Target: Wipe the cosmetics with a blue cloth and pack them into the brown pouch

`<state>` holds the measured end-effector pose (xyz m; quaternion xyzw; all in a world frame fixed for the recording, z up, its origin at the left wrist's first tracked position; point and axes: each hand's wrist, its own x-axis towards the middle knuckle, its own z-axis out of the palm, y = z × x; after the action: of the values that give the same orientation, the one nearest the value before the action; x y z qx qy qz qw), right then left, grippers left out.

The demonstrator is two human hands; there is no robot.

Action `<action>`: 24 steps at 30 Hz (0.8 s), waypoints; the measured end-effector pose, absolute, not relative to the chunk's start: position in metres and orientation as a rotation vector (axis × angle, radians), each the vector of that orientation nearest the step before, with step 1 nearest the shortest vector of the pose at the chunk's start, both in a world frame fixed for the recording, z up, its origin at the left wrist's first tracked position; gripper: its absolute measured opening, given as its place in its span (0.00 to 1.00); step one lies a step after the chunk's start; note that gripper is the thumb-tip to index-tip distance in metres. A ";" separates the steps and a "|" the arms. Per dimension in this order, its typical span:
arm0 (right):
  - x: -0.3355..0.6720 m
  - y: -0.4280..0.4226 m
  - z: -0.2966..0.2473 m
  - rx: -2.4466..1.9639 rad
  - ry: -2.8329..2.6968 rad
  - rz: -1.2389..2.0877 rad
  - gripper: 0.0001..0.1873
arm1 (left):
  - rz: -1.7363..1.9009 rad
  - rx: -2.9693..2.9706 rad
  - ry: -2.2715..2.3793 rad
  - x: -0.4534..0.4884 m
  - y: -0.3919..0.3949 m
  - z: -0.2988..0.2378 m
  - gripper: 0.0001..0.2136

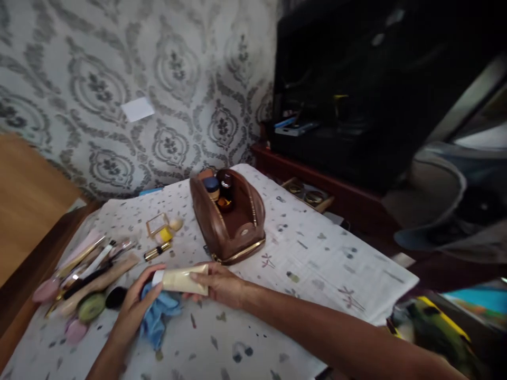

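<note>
A pale yellow squeeze tube (178, 280) with a white cap lies sideways between my hands, above the cloth-covered table. My right hand (224, 285) grips its flat end, thumb on top. At the cap end, my left hand (137, 298) has its thumb and fingers around the white cap. A crumpled blue cloth (160, 314) hangs just under the left fingers; whether they pinch it too is hard to see. Behind the tube stands an unzipped brown cosmetic bag (212, 224), with a dark-lidded jar (211, 184) and a dark bottle (226, 182) inside.
Several makeup brushes and tubes are piled at the left, near a round green compact (91, 307). A gold lipstick tube (157, 251), a clear case (157, 224) and a small beige sponge (176, 224) lie left of the bag. A television (356, 95) stands at the right.
</note>
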<state>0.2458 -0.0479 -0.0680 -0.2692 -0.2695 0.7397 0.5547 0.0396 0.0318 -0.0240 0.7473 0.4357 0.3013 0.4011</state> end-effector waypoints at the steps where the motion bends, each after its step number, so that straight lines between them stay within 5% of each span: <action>1: 0.246 -0.047 -0.069 -0.625 -0.638 1.742 0.38 | 0.772 1.887 1.120 0.039 0.031 -0.023 0.25; 7: 0.241 -0.045 -0.077 -0.663 -0.787 1.650 0.39 | 0.603 1.937 1.286 0.030 0.038 -0.018 0.29; 12: 0.245 -0.053 -0.073 -0.970 -1.128 1.280 0.22 | 0.624 1.681 1.367 0.037 0.033 -0.018 0.27; 18: 0.251 -0.054 -0.062 -1.062 -1.185 1.132 0.16 | 0.678 1.625 1.368 0.052 0.033 -0.012 0.26; 24: 0.244 -0.049 -0.064 -0.834 -0.795 1.509 0.32 | 0.645 1.909 1.315 0.053 0.037 0.004 0.25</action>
<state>0.2437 -0.0487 -0.0638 -0.3570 -0.3404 0.6463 0.5822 0.0534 0.0375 0.0038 0.7404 0.5099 0.2501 0.3595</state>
